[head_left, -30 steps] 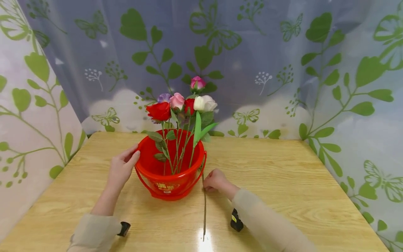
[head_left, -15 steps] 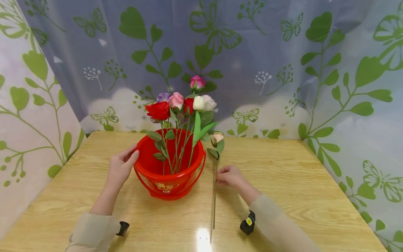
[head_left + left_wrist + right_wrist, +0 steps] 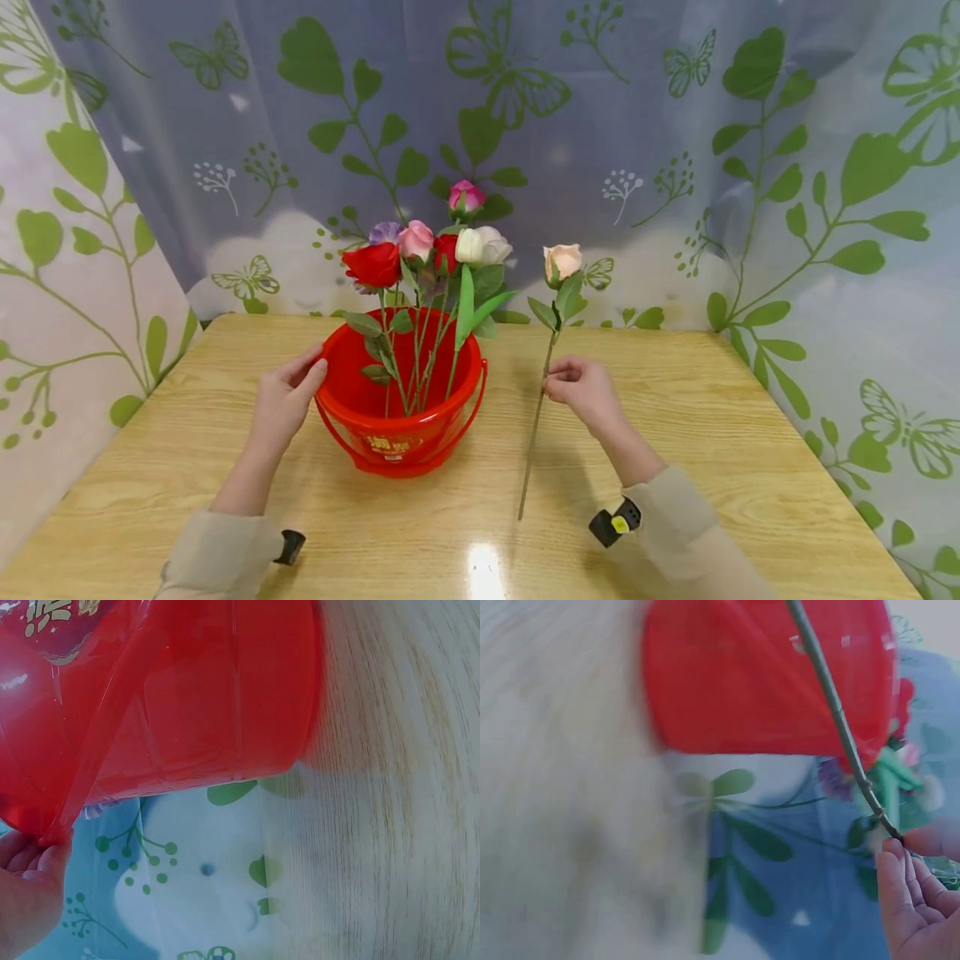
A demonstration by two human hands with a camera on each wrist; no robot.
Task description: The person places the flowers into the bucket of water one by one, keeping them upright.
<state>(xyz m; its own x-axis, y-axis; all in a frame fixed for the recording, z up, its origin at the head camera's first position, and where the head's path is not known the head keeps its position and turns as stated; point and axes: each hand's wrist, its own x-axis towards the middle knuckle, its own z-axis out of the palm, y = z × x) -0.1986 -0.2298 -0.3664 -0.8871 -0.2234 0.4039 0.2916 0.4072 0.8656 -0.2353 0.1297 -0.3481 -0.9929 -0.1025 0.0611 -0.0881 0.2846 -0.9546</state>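
A red plastic bucket (image 3: pixel 397 454) stands on the table, with several artificial flowers upright in it: red, pink and white blooms above green stems. At the bucket's left rim my left hand (image 3: pixel 288 396) pinches the edge between thumb and fingers; the left wrist view shows this grip beside the handle (image 3: pixel 105 727). My right hand (image 3: pixel 588 396) holds a peach rose (image 3: pixel 562 262) by its stem, right of the bucket. The rose is nearly upright, its bloom above the hand and its stem end lifted off the table. In the right wrist view, thumb and fingers pinch the stem (image 3: pixel 840 724).
The wooden table (image 3: pixel 712 450) extends around the bucket on both sides. Behind it hangs a curtain (image 3: pixel 637 167) printed with leaves and butterflies. Each wrist wears a black strap with a small device (image 3: pixel 617 522).
My right hand has lifted the peach rose from beside the bucket, moving it up and to the right and turning it upright. The left hand has kept its place on the rim.
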